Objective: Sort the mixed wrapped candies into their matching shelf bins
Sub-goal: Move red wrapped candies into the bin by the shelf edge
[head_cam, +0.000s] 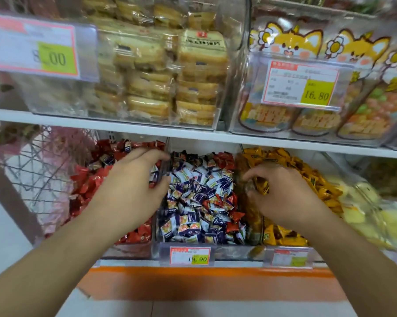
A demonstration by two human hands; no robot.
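The right hand (282, 191) pinches yellow wrapped candies (262, 185); the left hand (133, 179), fingers loosely spread, rests over red candies (87, 181).

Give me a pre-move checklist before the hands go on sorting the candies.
1. Right hand has a candy: ok, fingers pinch a yellow candy.
2. That candy is over its matching yellow bin: ok.
3. Left hand holds something: cannot tell, its fingers lie at the clear divider.
4. Middle bin sorted: not ok, red candies mixed among blue-and-white ones.
5. Red bin sorted: not ok, blue-and-white candies near its back.
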